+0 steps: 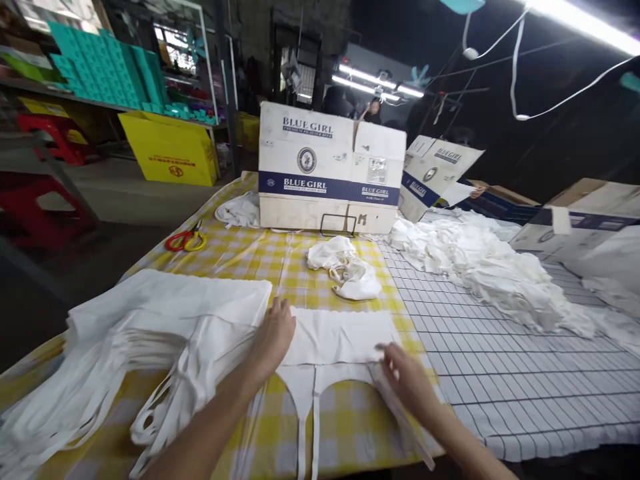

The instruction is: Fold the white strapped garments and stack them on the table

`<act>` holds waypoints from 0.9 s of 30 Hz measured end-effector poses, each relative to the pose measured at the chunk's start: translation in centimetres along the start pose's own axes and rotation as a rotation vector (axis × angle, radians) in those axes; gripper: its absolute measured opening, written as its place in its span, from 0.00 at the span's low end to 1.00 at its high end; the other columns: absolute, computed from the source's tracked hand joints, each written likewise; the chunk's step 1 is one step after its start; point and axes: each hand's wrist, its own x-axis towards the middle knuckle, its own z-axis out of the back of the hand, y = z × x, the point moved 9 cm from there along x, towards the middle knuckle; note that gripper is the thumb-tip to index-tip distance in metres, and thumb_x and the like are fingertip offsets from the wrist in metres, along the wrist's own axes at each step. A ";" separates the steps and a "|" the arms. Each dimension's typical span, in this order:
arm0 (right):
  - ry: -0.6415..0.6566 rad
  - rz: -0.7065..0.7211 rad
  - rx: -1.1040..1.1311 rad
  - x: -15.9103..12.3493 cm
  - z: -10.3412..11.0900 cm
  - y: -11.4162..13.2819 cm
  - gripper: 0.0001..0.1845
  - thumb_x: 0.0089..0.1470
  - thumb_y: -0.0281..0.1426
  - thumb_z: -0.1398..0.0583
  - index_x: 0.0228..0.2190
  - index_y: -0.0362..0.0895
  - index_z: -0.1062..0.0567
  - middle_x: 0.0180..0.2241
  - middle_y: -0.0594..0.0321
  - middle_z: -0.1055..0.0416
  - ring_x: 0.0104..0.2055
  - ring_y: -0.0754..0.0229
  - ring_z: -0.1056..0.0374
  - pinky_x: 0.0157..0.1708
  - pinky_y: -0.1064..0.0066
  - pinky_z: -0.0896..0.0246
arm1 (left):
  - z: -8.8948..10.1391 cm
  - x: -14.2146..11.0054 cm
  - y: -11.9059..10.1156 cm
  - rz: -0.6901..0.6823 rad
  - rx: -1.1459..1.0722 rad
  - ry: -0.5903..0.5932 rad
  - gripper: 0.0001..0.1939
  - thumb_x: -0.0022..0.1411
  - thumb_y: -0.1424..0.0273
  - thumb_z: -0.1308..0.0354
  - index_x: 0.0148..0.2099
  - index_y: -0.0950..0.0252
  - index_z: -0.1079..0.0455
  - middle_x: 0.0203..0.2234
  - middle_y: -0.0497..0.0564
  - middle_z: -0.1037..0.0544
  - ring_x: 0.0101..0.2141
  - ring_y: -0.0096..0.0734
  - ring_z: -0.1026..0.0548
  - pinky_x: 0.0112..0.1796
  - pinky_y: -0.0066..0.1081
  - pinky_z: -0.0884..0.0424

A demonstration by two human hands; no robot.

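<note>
A white garter belt (343, 337) lies spread on the yellow checked cloth, its scalloped edge away from me and straps hanging toward me. My left hand (276, 337) is at its left end, fingers bent and pressed together on the fabric. At the right end, my right hand (409, 377) has its fingertips closed on the edge; a strap beneath it is blurred. To the left is a layered stack of similar white garter belts (170, 300), straps trailing toward the near edge. Beyond the spread piece sits a small crumpled heap of white garments (347, 267).
Red and yellow-handled scissors (186, 239) lie at the back left. A cardboard box (330, 167) stands behind a black wire stand (338, 225). A large pile of white garments (480, 267) covers part of the grid-patterned cloth (450, 373). A person (373, 112) is partly visible behind the box.
</note>
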 end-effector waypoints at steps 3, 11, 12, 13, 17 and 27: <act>-0.099 -0.443 -0.016 4.4 2.3 -9.3 0.11 0.52 0.36 0.48 0.31 0.43 0.30 0.30 0.56 0.29 0.29 0.56 0.33 0.27 0.67 0.41 | -0.7 1.1 1.4 0.120 0.192 0.087 0.12 0.59 0.70 0.50 0.42 0.72 0.33 0.42 0.67 0.31 0.45 0.50 0.32 0.40 0.39 0.33; -0.023 -0.614 0.194 8.0 -1.3 -13.9 0.08 0.40 0.32 0.43 0.17 0.45 0.39 0.18 0.66 0.36 0.18 0.65 0.42 0.16 0.76 0.54 | -1.4 2.7 2.6 0.206 0.168 0.223 0.06 0.52 0.70 0.46 0.28 0.68 0.32 0.30 0.58 0.25 0.33 0.40 0.27 0.31 0.31 0.37; -0.032 -0.616 0.221 7.9 -1.4 -13.8 0.08 0.40 0.31 0.44 0.18 0.45 0.41 0.18 0.67 0.37 0.19 0.66 0.43 0.17 0.76 0.54 | -1.3 2.6 2.4 0.197 0.159 0.208 0.05 0.52 0.72 0.47 0.27 0.67 0.33 0.29 0.57 0.26 0.33 0.39 0.27 0.31 0.30 0.38; -0.042 -0.619 0.248 7.7 -1.3 -13.7 0.08 0.40 0.30 0.45 0.18 0.45 0.42 0.18 0.68 0.38 0.19 0.66 0.44 0.17 0.76 0.55 | -1.2 2.5 2.1 0.188 0.148 0.189 0.04 0.51 0.74 0.48 0.26 0.67 0.34 0.28 0.56 0.26 0.32 0.37 0.28 0.30 0.30 0.39; -0.035 -0.629 0.374 6.9 -0.9 -13.1 0.06 0.40 0.31 0.45 0.20 0.45 0.41 0.19 0.69 0.41 0.20 0.67 0.46 0.19 0.76 0.54 | -0.6 2.0 0.9 0.157 0.068 0.093 0.05 0.50 0.77 0.51 0.24 0.64 0.38 0.21 0.48 0.30 0.27 0.30 0.31 0.28 0.26 0.42; 0.223 -0.527 0.682 4.7 2.7 -9.4 0.14 0.41 0.40 0.39 0.20 0.43 0.35 0.21 0.67 0.38 0.24 0.66 0.42 0.23 0.74 0.49 | 4.3 -1.5 -0.3 0.148 -0.775 0.050 0.21 0.49 0.67 0.42 0.46 0.66 0.37 0.24 0.46 0.26 0.28 0.30 0.27 0.33 0.28 0.35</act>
